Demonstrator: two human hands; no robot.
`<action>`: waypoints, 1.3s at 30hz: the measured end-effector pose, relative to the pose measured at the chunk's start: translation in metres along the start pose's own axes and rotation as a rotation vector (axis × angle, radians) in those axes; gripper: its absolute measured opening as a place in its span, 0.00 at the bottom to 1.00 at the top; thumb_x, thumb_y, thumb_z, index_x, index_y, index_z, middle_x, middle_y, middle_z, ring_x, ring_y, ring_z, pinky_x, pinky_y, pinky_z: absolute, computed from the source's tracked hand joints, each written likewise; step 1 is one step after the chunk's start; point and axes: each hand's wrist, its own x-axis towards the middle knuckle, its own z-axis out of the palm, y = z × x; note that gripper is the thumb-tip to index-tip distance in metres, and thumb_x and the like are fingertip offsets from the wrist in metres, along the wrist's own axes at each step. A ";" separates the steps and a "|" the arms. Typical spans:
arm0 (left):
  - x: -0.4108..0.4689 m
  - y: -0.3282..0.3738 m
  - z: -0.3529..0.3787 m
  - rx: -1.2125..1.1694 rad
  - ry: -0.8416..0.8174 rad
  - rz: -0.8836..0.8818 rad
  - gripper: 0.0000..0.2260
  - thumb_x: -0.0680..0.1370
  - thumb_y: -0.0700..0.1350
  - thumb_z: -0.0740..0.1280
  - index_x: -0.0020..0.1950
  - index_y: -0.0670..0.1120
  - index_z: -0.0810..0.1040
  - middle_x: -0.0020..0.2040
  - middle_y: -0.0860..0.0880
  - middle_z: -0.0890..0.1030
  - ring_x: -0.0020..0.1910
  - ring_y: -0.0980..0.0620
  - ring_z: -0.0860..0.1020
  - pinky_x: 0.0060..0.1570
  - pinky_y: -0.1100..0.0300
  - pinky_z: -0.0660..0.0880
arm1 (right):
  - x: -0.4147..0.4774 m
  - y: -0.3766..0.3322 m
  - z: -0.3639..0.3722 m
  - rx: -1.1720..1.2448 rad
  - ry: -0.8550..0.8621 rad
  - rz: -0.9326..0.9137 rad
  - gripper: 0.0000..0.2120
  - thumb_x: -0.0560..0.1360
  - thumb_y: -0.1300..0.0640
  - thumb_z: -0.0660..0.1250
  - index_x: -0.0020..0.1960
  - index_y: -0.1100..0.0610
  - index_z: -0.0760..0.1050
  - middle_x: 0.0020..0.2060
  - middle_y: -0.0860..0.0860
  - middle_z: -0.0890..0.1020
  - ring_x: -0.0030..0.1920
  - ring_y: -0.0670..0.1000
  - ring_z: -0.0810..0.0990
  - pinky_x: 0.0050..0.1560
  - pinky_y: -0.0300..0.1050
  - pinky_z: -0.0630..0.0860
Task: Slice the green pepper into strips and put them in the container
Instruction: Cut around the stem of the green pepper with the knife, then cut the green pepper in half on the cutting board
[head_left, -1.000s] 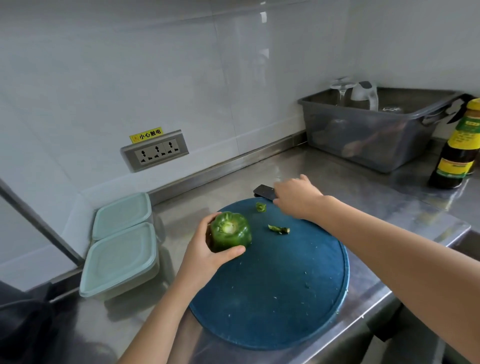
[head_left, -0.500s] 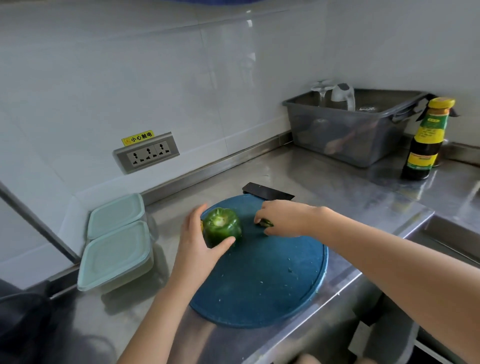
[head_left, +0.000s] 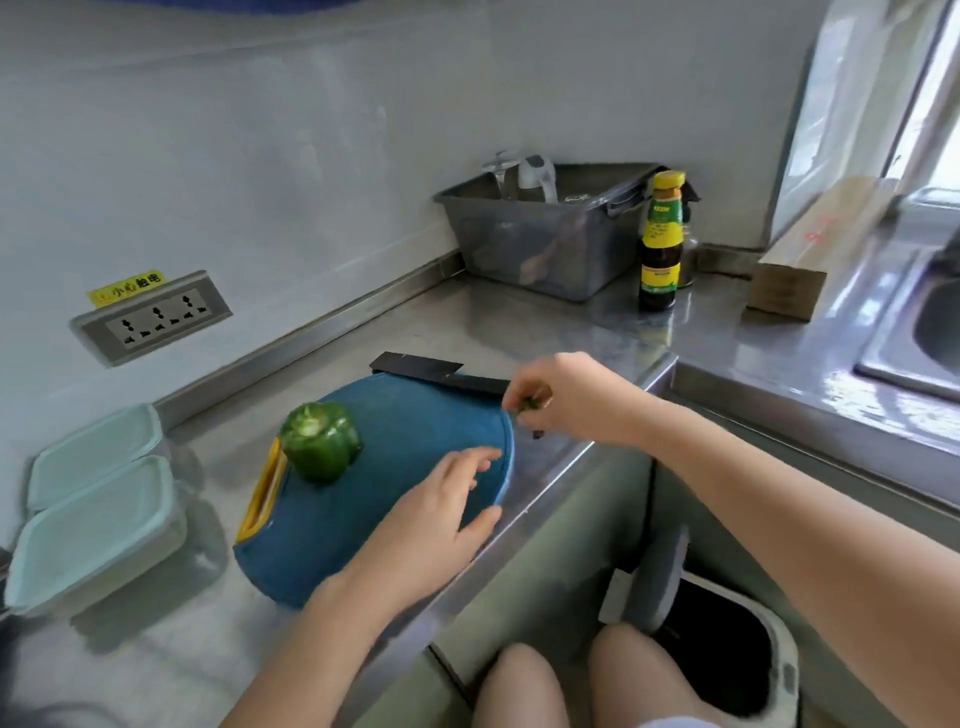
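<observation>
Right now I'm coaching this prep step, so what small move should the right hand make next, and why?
Probably carry the green scraps pinched in the right hand over the open bin below and drop them. The green pepper sits whole on the cutting board, and the knife lies untouched.

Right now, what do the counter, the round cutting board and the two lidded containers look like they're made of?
Counter: likely stainless steel, brushed grey with blurred reflections. Round cutting board: probably plastic, matte blue with a yellow handle edge. Lidded containers: seemingly translucent plastic, with pale mint lids.
</observation>
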 end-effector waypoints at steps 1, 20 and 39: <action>0.007 0.011 0.005 0.005 -0.036 0.022 0.21 0.80 0.50 0.61 0.72 0.55 0.61 0.67 0.59 0.67 0.63 0.62 0.69 0.61 0.64 0.67 | -0.014 0.009 -0.011 0.024 0.023 0.035 0.09 0.70 0.60 0.70 0.48 0.51 0.81 0.41 0.45 0.82 0.42 0.44 0.80 0.45 0.33 0.75; 0.059 0.055 0.067 0.279 -0.243 0.083 0.20 0.78 0.54 0.62 0.69 0.51 0.69 0.71 0.51 0.69 0.77 0.52 0.47 0.74 0.52 0.50 | -0.160 0.185 0.050 -0.045 -0.169 0.858 0.13 0.74 0.61 0.63 0.57 0.62 0.78 0.56 0.58 0.80 0.56 0.56 0.78 0.53 0.44 0.74; 0.026 -0.026 -0.044 -0.125 0.498 0.010 0.04 0.76 0.45 0.68 0.50 0.49 0.79 0.56 0.56 0.76 0.58 0.65 0.72 0.57 0.77 0.63 | 0.000 -0.006 0.001 -0.049 0.199 0.093 0.15 0.76 0.51 0.66 0.61 0.52 0.75 0.53 0.50 0.82 0.50 0.53 0.81 0.52 0.43 0.75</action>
